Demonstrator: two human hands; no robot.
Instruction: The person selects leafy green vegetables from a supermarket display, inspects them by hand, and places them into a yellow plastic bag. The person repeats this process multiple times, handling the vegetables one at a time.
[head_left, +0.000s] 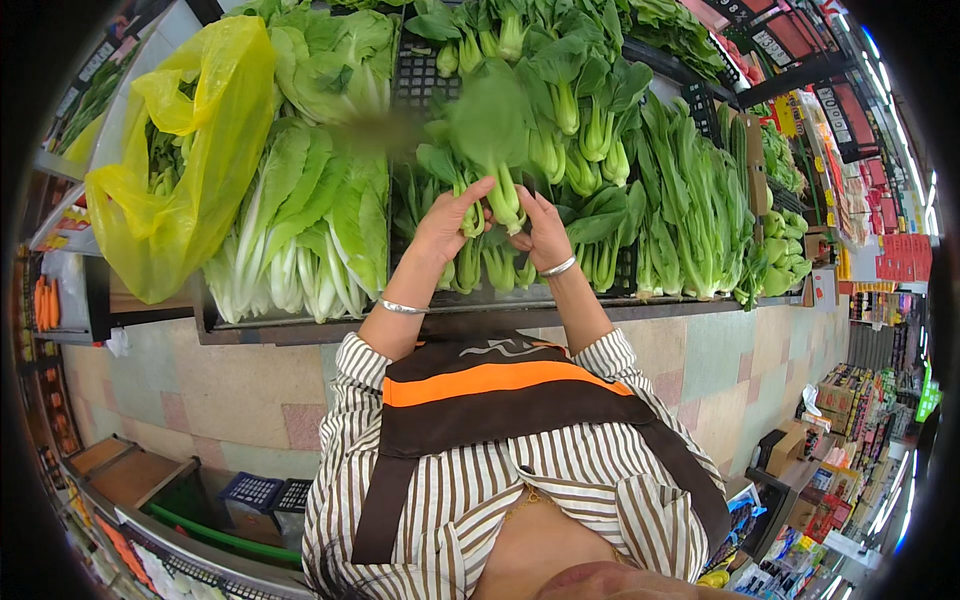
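Above the front of the vegetable stand, a bok choy points leaves-away between my hands, its large leaf blurred. My right hand grips it near the pale base, with the fingertips partly hidden. My left hand is closed around a second, smaller bok choy, and its thumb reaches to the first one's stalk. More bok choy is piled beyond and beneath both hands. Some of it lies in a black plastic crate, whose grid bottom shows at the far left.
Pale-stemmed leafy greens fill the section left of my hands. A yellow plastic bag holding greens rests at far left. Long leafy lettuce and light green chayotes lie rightward. The stand's dark front edge runs before my apron.
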